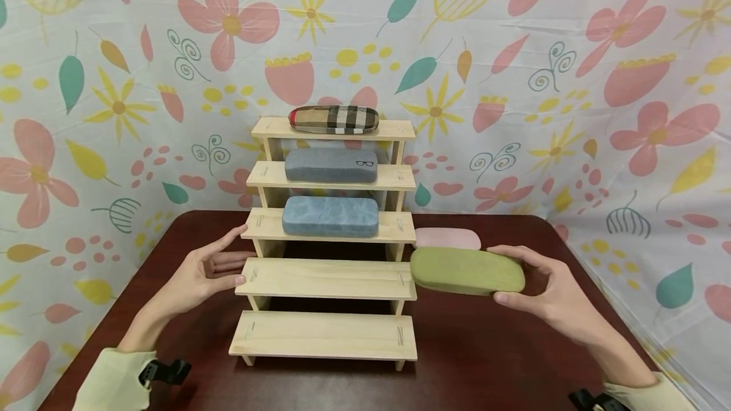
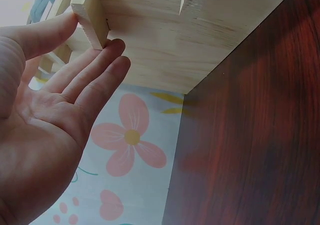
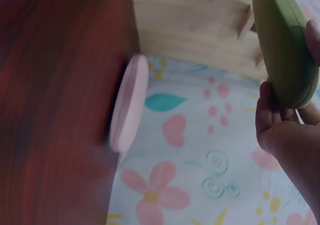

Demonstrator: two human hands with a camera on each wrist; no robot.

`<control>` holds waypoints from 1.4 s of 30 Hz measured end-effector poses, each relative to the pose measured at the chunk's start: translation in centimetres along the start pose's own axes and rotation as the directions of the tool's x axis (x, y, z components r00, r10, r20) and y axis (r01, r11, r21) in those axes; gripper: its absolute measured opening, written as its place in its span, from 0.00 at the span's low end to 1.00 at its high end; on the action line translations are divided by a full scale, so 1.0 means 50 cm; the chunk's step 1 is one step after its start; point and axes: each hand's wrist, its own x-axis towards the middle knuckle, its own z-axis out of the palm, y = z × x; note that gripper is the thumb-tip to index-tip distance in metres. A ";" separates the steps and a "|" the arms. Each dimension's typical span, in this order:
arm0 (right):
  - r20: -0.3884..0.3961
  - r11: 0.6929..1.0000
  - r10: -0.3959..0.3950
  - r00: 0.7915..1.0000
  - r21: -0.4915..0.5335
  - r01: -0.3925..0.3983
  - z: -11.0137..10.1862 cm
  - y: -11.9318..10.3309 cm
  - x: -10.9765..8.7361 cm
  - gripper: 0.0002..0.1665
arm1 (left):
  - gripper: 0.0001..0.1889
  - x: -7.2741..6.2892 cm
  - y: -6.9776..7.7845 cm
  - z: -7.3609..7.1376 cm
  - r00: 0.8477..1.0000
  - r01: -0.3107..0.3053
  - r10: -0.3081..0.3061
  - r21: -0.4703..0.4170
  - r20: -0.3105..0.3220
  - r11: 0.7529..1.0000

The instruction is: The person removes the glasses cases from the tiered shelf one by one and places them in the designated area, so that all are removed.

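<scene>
My right hand (image 1: 551,290) pinches one end of a green glasses case (image 1: 467,270), thumb in front and fingers behind. The case is off the table, its left end beside the second step from the bottom of a wooden stepped rack (image 1: 325,335). At the rack's left side my left hand (image 1: 200,271) touches the step ends with thumb and fingertips, the fingers fairly straight in the left wrist view. On the upper steps lie a blue glasses case (image 1: 330,216), a grey-blue one with a glasses print (image 1: 331,165) and a plaid one (image 1: 334,119).
A pink glasses case (image 1: 447,238) is on the dark red table (image 1: 485,360), right of the rack and behind the green case. Flower-printed cloth (image 1: 485,163) hangs behind the rack and along both sides of the table.
</scene>
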 end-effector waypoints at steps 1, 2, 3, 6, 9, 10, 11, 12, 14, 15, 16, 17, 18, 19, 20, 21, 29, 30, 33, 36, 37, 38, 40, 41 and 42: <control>0.002 1.000 0.002 1.000 0.012 -0.002 -0.005 0.005 -0.002 0.39 | 0.49 0.001 0.000 0.000 1.000 -0.004 0.004 0.002 0.000 1.000; 0.001 1.000 0.007 1.000 0.023 -0.007 -0.009 0.010 -0.004 0.39 | 0.49 0.002 0.000 -0.001 1.000 -0.005 0.005 0.003 -0.001 1.000; 0.000 0.999 0.010 1.000 0.030 -0.010 -0.013 0.016 -0.007 0.39 | 0.49 0.002 0.000 -0.001 1.000 -0.005 0.005 0.003 0.000 1.000; 0.005 0.997 0.023 1.000 0.069 -0.023 -0.024 0.035 -0.013 0.39 | 0.49 0.003 0.001 -0.002 1.000 -0.002 0.002 0.004 -0.002 1.000; 0.019 0.995 0.040 0.999 0.089 -0.041 -0.028 0.052 -0.020 0.38 | 0.49 0.001 -0.001 -0.002 1.000 0.002 -0.002 0.010 -0.004 1.000; 0.025 0.995 0.044 0.999 0.093 -0.046 -0.028 0.057 -0.022 0.38 | 0.49 0.000 -0.001 -0.001 1.000 0.002 -0.002 0.013 -0.005 1.000; 0.030 0.995 0.048 0.998 0.091 -0.050 -0.028 0.062 -0.023 0.38 | 0.49 -0.001 -0.002 -0.001 1.000 0.003 -0.003 0.014 -0.006 1.000; 0.037 0.994 0.051 0.998 0.090 -0.055 -0.027 0.066 -0.024 0.38 | 0.49 -0.002 -0.002 0.000 1.000 0.003 -0.003 0.015 -0.006 1.000; 0.047 0.995 0.060 0.997 0.081 -0.063 -0.025 0.074 -0.025 0.38 | 0.49 -0.004 -0.003 0.002 1.000 0.003 -0.003 0.016 -0.007 1.000; 0.052 0.995 0.063 0.997 0.080 -0.067 -0.025 0.078 -0.025 0.38 | 0.49 -0.005 -0.003 0.003 1.000 0.003 -0.003 0.014 -0.006 1.000; 0.056 0.994 0.069 0.996 0.081 -0.074 -0.024 0.081 -0.024 0.37 | 0.48 -0.006 -0.003 0.003 1.000 0.004 -0.004 0.014 -0.006 1.000; 0.062 0.993 0.074 0.995 0.083 -0.079 -0.023 0.085 -0.023 0.37 | 0.48 -0.006 -0.004 0.004 1.000 0.004 -0.004 0.014 -0.006 1.000; 0.066 0.993 0.080 0.995 0.083 -0.085 -0.022 0.089 -0.022 0.37 | 0.48 -0.006 -0.003 0.004 1.000 0.002 -0.002 0.015 -0.005 1.000; 0.069 0.993 0.086 0.994 0.079 -0.092 -0.022 0.092 -0.021 0.37 | 0.48 -0.006 -0.003 0.005 1.000 0.003 -0.003 0.015 -0.005 1.000; 0.073 0.992 0.092 0.993 0.077 -0.098 -0.022 0.097 -0.020 0.36 | 0.48 -0.005 -0.003 0.004 1.000 -0.001 0.001 0.016 -0.003 1.000; 0.075 0.992 0.100 0.992 0.072 -0.105 -0.021 0.101 -0.019 0.36 | 0.48 -0.005 -0.002 0.004 1.000 -0.004 0.004 0.016 -0.003 1.000; 0.090 0.985 0.159 0.983 0.045 -0.164 -0.018 0.146 -0.001 0.35 | 0.49 -0.001 0.003 0.000 1.000 0.001 -0.001 0.004 0.000 1.000; 0.091 0.985 0.164 0.982 0.044 -0.168 -0.017 0.151 0.002 0.35 | 0.49 -0.001 0.002 0.000 1.000 0.003 -0.003 0.002 -0.001 1.000; 0.093 0.985 0.163 0.982 0.039 -0.167 -0.013 0.166 0.011 0.35 | 0.49 -0.001 0.001 0.000 1.000 0.001 -0.001 0.005 -0.003 1.000; 0.098 0.986 0.156 0.983 0.042 -0.161 -0.007 0.179 0.020 0.35 | 0.49 0.000 0.000 0.000 1.000 -0.008 0.008 0.010 0.001 1.000; 0.102 0.987 0.152 0.983 0.042 -0.157 -0.005 0.182 0.023 0.35 | 0.48 0.000 0.000 0.001 1.000 -0.008 0.008 0.009 0.002 1.000; 0.105 0.986 0.154 0.982 0.046 -0.160 -0.003 0.186 0.025 0.35 | 0.48 0.001 0.000 0.001 1.000 -0.009 0.009 0.009 0.003 1.000; 0.115 0.985 0.158 0.981 0.046 -0.164 0.000 0.192 0.030 0.36 | 0.48 0.000 0.000 0.001 1.000 -0.011 0.011 0.013 0.005 1.000; 0.118 0.985 0.161 0.980 0.037 -0.166 0.001 0.196 0.032 0.36 | 0.48 0.001 0.000 0.001 1.000 -0.015 0.015 0.016 0.007 1.000; 0.118 0.985 0.166 0.979 0.026 -0.170 0.003 0.199 0.034 0.37 | 0.48 0.000 0.000 0.000 1.000 -0.015 0.015 0.016 0.005 1.000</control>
